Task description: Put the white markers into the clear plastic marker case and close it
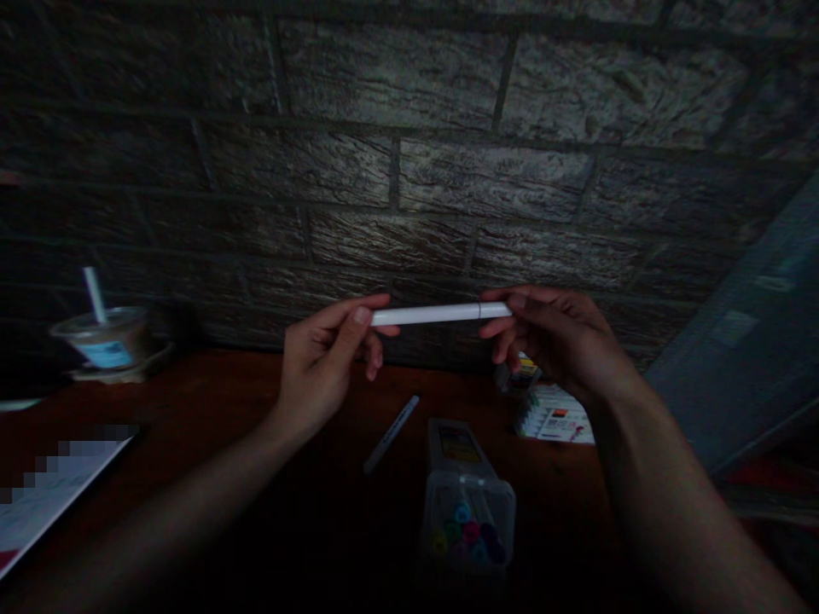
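Note:
A white marker pen (426, 315) is held level above the table, one end in each hand. My left hand (326, 362) is closed on its left end, thumb on the near side. My right hand (556, 337) pinches the right end, past a thin dark ring around the barrel. Below, a second white marker (392, 433) lies slantwise on the table. Nearer to me, a clear plastic box (505, 503) contains several markers with coloured ends, among them blue, pink, green and purple.
On the wooden table (217, 401) a lidded plastic cup (108, 337) with a straw stands at the left. A screen or sheet (57, 495), partly blurred out, lies in front of it. White printed packs (556, 418) sit beyond the box at the right. A brick wall (448, 179) rises behind.

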Demonstrator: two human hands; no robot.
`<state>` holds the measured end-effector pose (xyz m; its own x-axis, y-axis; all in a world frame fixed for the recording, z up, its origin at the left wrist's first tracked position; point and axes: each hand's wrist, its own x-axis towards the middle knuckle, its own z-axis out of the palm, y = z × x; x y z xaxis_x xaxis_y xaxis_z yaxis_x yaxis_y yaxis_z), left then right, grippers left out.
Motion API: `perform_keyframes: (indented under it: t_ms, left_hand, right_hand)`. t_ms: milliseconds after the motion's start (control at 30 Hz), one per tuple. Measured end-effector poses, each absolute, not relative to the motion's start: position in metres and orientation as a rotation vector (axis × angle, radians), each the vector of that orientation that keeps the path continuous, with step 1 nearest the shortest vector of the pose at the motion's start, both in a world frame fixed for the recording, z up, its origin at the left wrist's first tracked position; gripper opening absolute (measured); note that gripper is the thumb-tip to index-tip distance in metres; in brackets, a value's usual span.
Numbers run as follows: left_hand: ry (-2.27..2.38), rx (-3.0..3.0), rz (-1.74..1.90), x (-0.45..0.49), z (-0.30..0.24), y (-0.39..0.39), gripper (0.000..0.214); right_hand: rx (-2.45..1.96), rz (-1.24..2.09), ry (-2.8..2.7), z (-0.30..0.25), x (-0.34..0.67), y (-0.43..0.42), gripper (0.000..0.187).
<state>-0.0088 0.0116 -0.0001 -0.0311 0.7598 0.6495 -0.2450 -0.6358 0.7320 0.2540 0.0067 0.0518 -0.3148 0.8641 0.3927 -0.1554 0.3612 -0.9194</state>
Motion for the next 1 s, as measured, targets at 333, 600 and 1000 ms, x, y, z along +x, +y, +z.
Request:
perform_keyframes:
  t_ms: [333, 600, 1000]
  left_hand:
    - [0.743, 1.644, 1.726, -0.011, 0.002, 0.007, 0.016]
    - [0.847, 1.724, 1.724, -0.009, 0.004, 0.005, 0.013]
    - [0.627, 1.547, 1.725, -0.011, 0.003, 0.011, 0.018]
  right_hand:
    - [-0.774, 0.918, -1.635, 0.049, 0.247, 0.007, 0.023]
    - [-0.827, 0.727, -1.672, 0.05, 0.235, 0.0, 0.026]
    - [-0.704, 1.021, -1.558, 0.049, 0.25, 0.006, 0.017]
